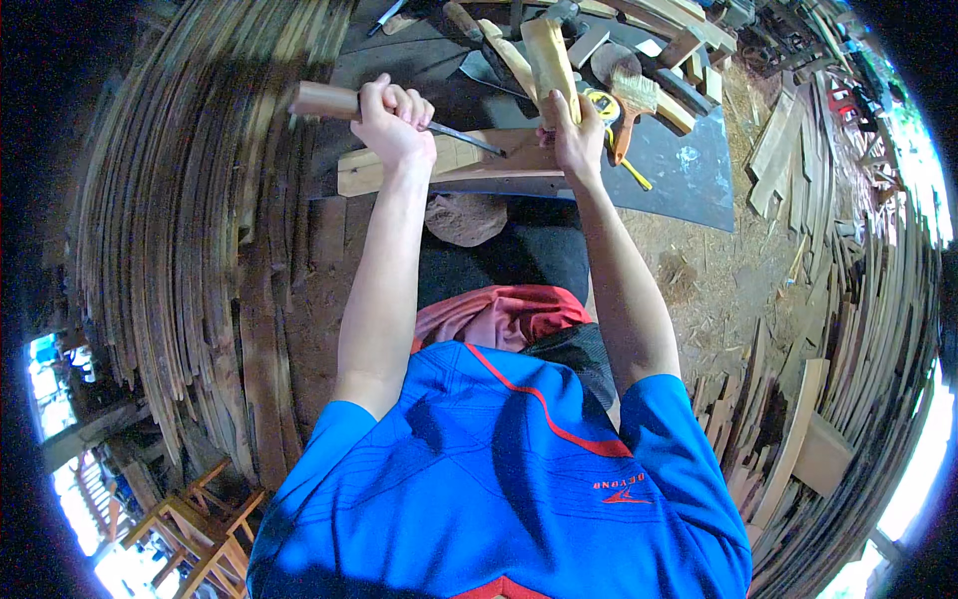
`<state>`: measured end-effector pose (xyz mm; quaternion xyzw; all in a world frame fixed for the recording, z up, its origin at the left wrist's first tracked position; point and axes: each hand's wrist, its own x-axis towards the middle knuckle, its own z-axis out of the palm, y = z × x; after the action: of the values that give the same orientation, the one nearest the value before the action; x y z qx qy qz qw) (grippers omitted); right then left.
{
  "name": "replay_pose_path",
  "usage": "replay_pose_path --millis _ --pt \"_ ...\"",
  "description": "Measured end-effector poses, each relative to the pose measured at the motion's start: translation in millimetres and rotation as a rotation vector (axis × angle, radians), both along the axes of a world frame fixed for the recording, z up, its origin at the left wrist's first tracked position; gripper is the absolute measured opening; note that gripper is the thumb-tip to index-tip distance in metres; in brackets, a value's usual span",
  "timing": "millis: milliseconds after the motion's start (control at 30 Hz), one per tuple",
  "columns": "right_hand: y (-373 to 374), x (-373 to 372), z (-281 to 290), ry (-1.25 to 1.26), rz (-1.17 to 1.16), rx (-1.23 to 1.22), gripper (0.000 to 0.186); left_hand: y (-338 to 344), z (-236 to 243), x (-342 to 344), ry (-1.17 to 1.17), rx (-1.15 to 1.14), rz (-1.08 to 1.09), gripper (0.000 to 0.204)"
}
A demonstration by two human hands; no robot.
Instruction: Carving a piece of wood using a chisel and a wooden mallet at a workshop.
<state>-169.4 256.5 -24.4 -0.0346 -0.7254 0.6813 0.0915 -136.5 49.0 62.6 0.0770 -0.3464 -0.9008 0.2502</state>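
Observation:
My left hand (397, 128) is closed around a chisel (327, 101). Its brown wooden handle sticks out to the left, and the thin metal blade slants down to the right. The blade's tip meets the face of a pale wooden board (364, 172), though the exact contact is too small to tell. Fingers wrapped and thumb pointing up, my right hand (579, 150) grips the lower end of a thick pale wooden mallet (549, 62), a plain club-shaped piece held upright over the board's right end. That end is partly hidden by the hand.
Right of my right hand lie a yellow tape measure (602, 103) and a wide paintbrush (633, 100) on the dark work surface (689, 170). Wood offcuts (684, 48) pile up behind. A round wooden stump (466, 219) is in front of the board. Stacked timber strips (170, 220) line the left.

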Motion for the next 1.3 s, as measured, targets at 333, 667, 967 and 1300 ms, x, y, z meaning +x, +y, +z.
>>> replay_pose_path --millis 333,667,967,1300 --pt "1 -3 -9 0.002 0.005 0.061 0.047 -1 4 7 0.040 -0.042 0.001 0.040" --pt "3 -8 -19 0.048 -0.001 0.097 0.050 7 7 9 -0.001 -0.049 0.100 0.038" --pt "6 -5 -8 0.035 0.040 0.066 0.040 23 12 7 0.019 -0.214 0.054 0.035" --pt "-3 8 9 0.021 0.046 0.031 0.038 27 15 10 0.052 -0.120 0.024 0.025"
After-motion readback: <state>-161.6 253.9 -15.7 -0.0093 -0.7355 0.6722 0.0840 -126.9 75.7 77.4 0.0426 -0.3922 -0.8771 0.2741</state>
